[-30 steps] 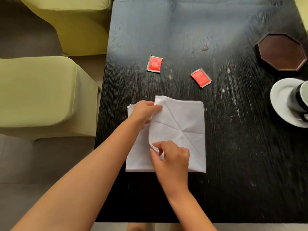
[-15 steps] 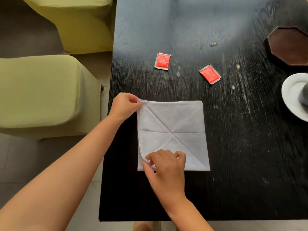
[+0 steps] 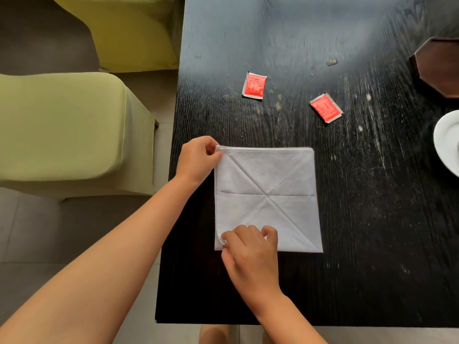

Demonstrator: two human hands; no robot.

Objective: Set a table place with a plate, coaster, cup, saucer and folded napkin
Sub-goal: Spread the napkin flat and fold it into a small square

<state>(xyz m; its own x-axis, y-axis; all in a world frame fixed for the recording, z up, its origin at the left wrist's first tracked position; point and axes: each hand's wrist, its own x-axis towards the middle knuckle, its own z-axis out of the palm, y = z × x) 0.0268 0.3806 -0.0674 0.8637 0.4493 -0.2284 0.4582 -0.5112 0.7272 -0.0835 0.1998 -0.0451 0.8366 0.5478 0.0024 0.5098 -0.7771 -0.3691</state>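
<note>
A white cloth napkin (image 3: 268, 194) lies folded into a square on the black table (image 3: 372, 219), with crease lines crossing at its middle. My left hand (image 3: 198, 157) pinches its far left corner. My right hand (image 3: 250, 252) pinches its near left corner, fingers resting on the cloth. At the right edge of the view a white saucer (image 3: 447, 142) is partly cut off. A dark brown octagonal coaster (image 3: 439, 65) lies at the far right, also cut off. No cup or plate shows.
Two red sachets (image 3: 254, 85) (image 3: 326, 108) lie beyond the napkin. Two green covered chairs (image 3: 62, 130) (image 3: 134, 28) stand left of the table. The table's near edge runs just below my right wrist.
The napkin's left flap has been folded over to the right, making a square. My left hand moved to the far left corner, my right to the near left corner. The view shifted left.
</note>
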